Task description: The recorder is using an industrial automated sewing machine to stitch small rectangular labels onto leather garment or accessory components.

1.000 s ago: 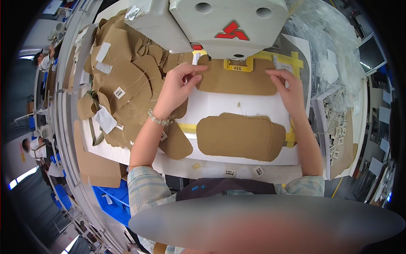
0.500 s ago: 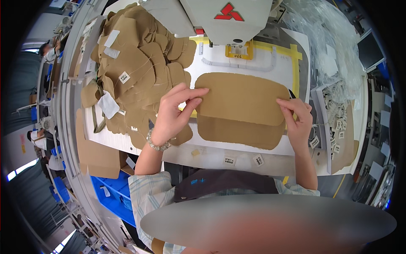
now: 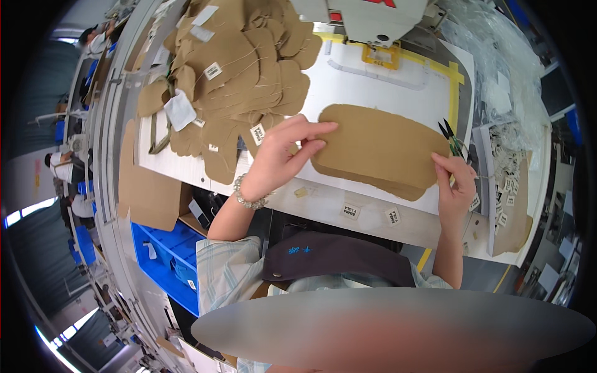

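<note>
A tan fabric panel (image 3: 380, 142) with rounded corners stretches between my two hands above the white work surface. Beneath it lies a second tan panel (image 3: 407, 190), of which only a strip along the near edge shows. At the upper panel's left edge, my left hand (image 3: 281, 152) pinches it between thumb and forefinger. My right hand (image 3: 456, 181) pinches the right edge in the same way. Small thread snips (image 3: 453, 139) with dark blades lie just beyond my right fingers, partly hidden by them.
A sewing machine head (image 3: 379, 18) with a yellow clamp frame (image 3: 380, 57) stands at the back. Overlapping tan pieces (image 3: 255, 71) are heaped at left. A tray of stringed tags (image 3: 510, 180) sits at right, below clear plastic sheeting (image 3: 479, 46). A blue bin (image 3: 163, 255) stands lower left.
The upper panel now covers more of the lower one, leaving a narrower strip showing. The whole view has shifted and tilted. More of the snips shows. Both hands keep their pinch.
</note>
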A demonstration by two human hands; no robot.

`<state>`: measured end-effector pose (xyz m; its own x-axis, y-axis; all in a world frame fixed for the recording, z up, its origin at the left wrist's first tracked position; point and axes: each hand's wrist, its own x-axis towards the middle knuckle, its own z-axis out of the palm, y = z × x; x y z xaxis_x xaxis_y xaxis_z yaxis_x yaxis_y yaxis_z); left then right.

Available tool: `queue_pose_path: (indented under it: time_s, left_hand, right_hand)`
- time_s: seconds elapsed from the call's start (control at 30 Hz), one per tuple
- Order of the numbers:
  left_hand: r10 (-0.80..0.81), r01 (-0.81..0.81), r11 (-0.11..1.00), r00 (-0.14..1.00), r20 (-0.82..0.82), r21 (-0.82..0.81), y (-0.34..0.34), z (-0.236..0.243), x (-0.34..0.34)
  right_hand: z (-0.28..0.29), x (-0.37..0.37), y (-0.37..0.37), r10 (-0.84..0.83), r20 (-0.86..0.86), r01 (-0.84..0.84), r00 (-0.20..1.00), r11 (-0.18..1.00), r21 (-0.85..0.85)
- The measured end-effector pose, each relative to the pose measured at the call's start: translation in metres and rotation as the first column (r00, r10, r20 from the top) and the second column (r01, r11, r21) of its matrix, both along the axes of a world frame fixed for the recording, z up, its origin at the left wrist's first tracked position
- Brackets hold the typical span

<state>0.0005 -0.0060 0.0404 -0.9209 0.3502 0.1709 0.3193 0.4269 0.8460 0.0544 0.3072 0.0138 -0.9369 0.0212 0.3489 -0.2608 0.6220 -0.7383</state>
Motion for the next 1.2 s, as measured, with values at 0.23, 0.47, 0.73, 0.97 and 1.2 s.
queue_pose_path:
  time_s: [0.23, 0.47, 0.73, 0.97, 1.2]
  left_hand:
    - [-0.088, 0.075, 0.991, 0.989, 0.121, 0.114, -0.002, -0.026, 0.035]
    - [-0.03, 0.005, 0.987, 0.987, 0.16, 0.158, -0.001, -0.046, 0.037]
    - [-0.045, -0.006, 0.977, 0.971, 0.236, 0.211, 0.011, -0.066, 0.006]
    - [0.055, -0.054, 0.998, 0.998, -0.042, 0.033, 0.016, -0.08, -0.02]
    - [0.083, -0.085, 0.996, 0.994, -0.073, -0.016, 0.008, -0.082, -0.017]
  right_hand:
    - [-0.02, 0.032, -0.001, -0.063, 0.03, 0.065, 0.998, 0.997, -0.047]
    - [-0.026, 0.036, -0.008, -0.067, 0.014, 0.065, 0.998, 0.992, 0.109]
    - [-0.037, 0.012, 0.0, -0.109, 0.017, 0.104, 0.994, 0.974, 0.199]
    - [-0.059, -0.012, -0.001, -0.034, -0.012, 0.035, 0.999, 0.978, 0.207]
    - [-0.06, -0.012, 0.003, -0.03, 0.075, 0.013, 0.997, 0.976, 0.219]
